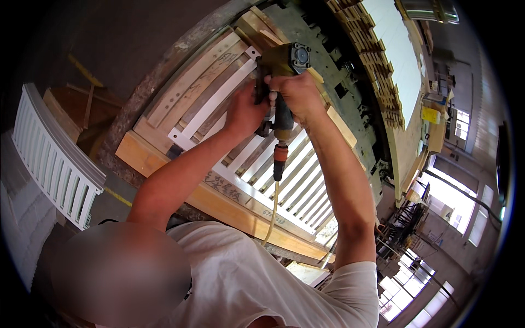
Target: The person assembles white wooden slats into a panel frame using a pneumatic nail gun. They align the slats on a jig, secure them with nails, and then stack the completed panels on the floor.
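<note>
My right hand [299, 94] is wrapped around the handle of an air nail gun [283, 117], just under its dark yellow head. Closed against the tool's left side, my left hand [246, 111] steadies it; some of its fingers are hidden. An air hose [274, 203] runs down from the red and black coupling at the handle's end. Beneath the tool lies a white slatted panel [257, 192], set inside a wooden frame [213, 188] with handwriting on it. The nail gun's nose is hidden behind my hands.
A second white slatted panel [54, 158] leans at the left, beside a brown wooden box [71, 106]. On the right stands a long stack of slatted wooden pieces [377, 65]. A dark green machine bed [328, 65] lies beyond the frame. Shelving and windows are farther right.
</note>
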A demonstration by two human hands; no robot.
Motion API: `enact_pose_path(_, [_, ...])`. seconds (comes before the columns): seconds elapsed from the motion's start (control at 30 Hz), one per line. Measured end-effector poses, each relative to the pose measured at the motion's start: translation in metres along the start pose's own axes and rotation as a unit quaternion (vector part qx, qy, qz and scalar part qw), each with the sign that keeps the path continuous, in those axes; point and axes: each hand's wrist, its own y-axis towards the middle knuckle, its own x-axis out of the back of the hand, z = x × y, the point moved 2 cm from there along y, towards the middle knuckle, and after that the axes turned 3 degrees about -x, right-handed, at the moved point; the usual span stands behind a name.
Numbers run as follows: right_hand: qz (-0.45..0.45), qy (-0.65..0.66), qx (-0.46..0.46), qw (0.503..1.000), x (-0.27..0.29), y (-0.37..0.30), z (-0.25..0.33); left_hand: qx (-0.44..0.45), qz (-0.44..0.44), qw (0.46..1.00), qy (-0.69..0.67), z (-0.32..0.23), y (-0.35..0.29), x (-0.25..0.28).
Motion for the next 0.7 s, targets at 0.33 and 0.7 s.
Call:
enact_pose_path(0.33, [-0.057, 0.145, 0.009, 0.988, 0.043, -0.111, -0.073, 0.057, 0.134, 0.982, -0.117, -0.004, -0.094, -0.049])
enact_pose_path(0.7, [-0.259, 0.375, -0.100, 0.884, 0.100, -0.307, -0.266, 0.214, 0.450, 0.867, -0.021, 0.028, -0.272, -0.163])
